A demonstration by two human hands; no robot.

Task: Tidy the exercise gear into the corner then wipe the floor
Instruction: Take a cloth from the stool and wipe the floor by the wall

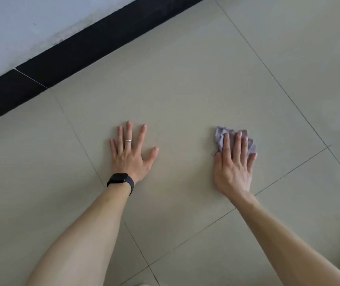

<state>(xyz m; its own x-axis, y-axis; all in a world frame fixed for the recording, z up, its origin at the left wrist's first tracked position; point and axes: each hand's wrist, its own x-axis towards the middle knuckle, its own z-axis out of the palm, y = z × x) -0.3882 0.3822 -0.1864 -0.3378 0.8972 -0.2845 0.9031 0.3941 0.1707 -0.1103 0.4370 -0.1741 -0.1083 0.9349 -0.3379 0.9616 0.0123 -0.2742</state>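
A crumpled pale purple cloth [220, 135] lies on the beige tiled floor [185, 89]. My right hand [234, 164] presses flat on it with straight fingers, so most of the cloth is hidden under the palm and fingers. My left hand [132, 151] rests flat on the bare tile to the left, fingers spread, holding nothing; it wears a ring and a black watch at the wrist. No exercise gear is in view.
A black skirting board [82, 50] runs diagonally across the upper left under a white wall [20, 23]. Dark grout lines cross the tiles between and below my arms.
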